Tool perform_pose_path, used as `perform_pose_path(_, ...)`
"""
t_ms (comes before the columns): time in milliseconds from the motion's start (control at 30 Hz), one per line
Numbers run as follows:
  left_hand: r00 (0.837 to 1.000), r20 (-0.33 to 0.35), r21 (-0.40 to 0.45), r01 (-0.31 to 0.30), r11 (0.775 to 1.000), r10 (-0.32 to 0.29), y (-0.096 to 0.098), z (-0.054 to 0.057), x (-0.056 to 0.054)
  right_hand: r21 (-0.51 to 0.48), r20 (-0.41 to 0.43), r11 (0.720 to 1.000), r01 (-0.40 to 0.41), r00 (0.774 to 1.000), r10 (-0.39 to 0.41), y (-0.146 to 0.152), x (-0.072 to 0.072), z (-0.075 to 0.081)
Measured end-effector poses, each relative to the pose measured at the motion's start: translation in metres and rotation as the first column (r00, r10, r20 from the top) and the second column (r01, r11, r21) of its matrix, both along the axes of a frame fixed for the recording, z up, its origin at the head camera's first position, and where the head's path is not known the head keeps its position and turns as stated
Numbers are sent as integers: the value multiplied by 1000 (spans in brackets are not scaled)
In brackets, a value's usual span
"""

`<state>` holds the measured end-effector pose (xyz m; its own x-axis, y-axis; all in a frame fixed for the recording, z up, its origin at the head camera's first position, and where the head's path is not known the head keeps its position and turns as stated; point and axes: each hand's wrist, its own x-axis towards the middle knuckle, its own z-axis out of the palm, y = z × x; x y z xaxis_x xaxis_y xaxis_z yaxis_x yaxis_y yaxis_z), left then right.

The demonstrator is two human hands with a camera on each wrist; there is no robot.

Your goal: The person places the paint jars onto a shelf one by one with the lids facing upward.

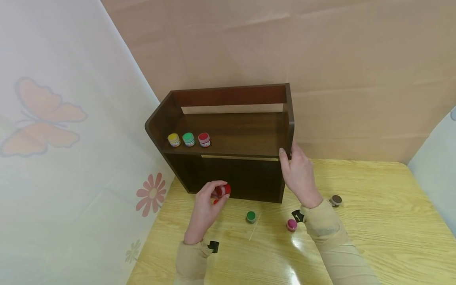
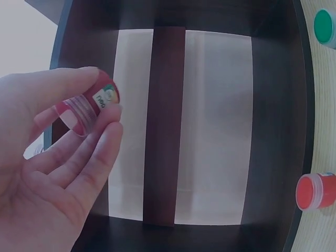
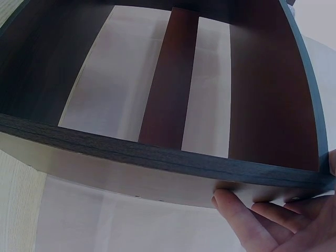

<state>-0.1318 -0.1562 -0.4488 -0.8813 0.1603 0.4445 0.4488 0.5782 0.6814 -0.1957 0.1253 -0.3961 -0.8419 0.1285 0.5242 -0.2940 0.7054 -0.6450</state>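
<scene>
My left hand pinches a small red paint jar between thumb and fingers, just in front of the shelf's lower compartment. Part of the jar's label shows in the left wrist view. Below that hand, an orange-red jar stands on the table, mostly hidden in the head view. My right hand grips the right side panel of a dark brown two-tier shelf, thumb at the front edge and fingers along the outer face. Yellow, light green and red jars stand in a row at the left of the upper tier.
On the wood-grain table, a dark green jar stands in front of the shelf. A magenta jar is near my right wrist, and a dark brown jar lies beyond that forearm. A pale wall sheet borders the left side.
</scene>
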Motion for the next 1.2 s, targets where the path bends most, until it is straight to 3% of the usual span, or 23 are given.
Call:
perform_pose_path(233,999,-42,28,-1,1000,2,3,5,-2,3,5,1000,5,1000,-5,1,0,0)
perform_pose_path(533,999,-30,63,-31,998,33,5,11,-6,2,11,1000,7,1000,-7,1,-1,-1)
perform_pose_path(867,988,-150,152,-22,988,46,7,23,-11,0,5,1000,-1,1000,1,1,-2,0)
perform_pose_path(1200,983,-177,163,-17,986,46,12,39,-15,2,12,1000,-5,1000,5,1,-2,-1)
